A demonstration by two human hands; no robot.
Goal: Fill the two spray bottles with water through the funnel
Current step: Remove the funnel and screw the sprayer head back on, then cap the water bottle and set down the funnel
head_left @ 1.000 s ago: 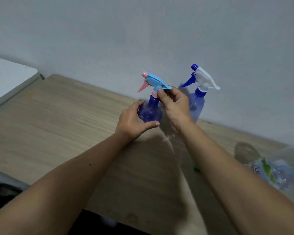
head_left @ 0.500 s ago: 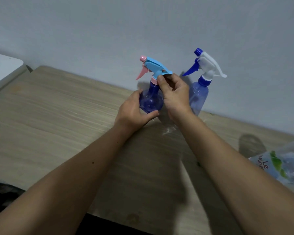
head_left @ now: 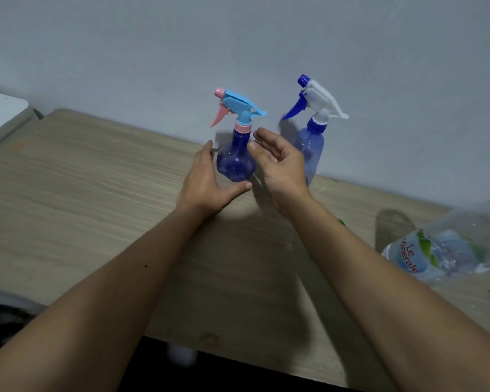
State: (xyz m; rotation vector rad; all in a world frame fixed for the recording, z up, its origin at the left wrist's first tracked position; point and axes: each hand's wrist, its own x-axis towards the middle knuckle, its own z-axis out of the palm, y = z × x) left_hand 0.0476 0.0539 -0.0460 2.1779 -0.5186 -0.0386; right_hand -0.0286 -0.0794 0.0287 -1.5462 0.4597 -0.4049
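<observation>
The round spray bottle (head_left: 236,162) stands upright on the wooden table (head_left: 77,190), near the wall (head_left: 238,38), its long axis vertical. Its light blue and pink spray head (head_left: 235,107) is screwed on, with the pink nozzle pointing left. The left hand (head_left: 207,179) is spread beside the bottle's left flank, fingers straight and thumb stretched under the bottle's near side; whether it touches the bottle cannot be told. The right hand (head_left: 280,162) hovers just right of the bottle's neck, fingers loosely curved and holding nothing. The tall spray bottle (head_left: 311,148) stands upright behind the right hand, close to the wall, its white and dark blue head (head_left: 317,100) also pointing left. A clear water bottle (head_left: 433,256) with a printed label lies on its side at the table's right edge.
</observation>
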